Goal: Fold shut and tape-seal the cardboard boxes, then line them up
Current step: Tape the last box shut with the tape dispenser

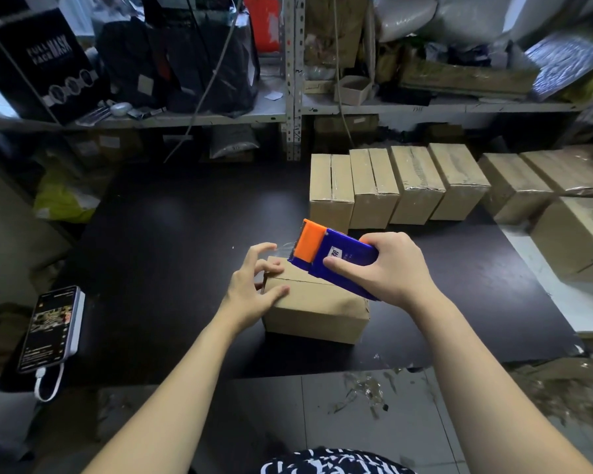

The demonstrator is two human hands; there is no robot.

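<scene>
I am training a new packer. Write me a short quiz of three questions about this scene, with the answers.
1. True or false: the right hand grips the tape dispenser.
2. What does the left hand touch? A) the phone B) the box C) a shelf
3. Fill in: the taped boxes at the back stand in one ___.

Key: 1 true; 2 B; 3 row.
</scene>
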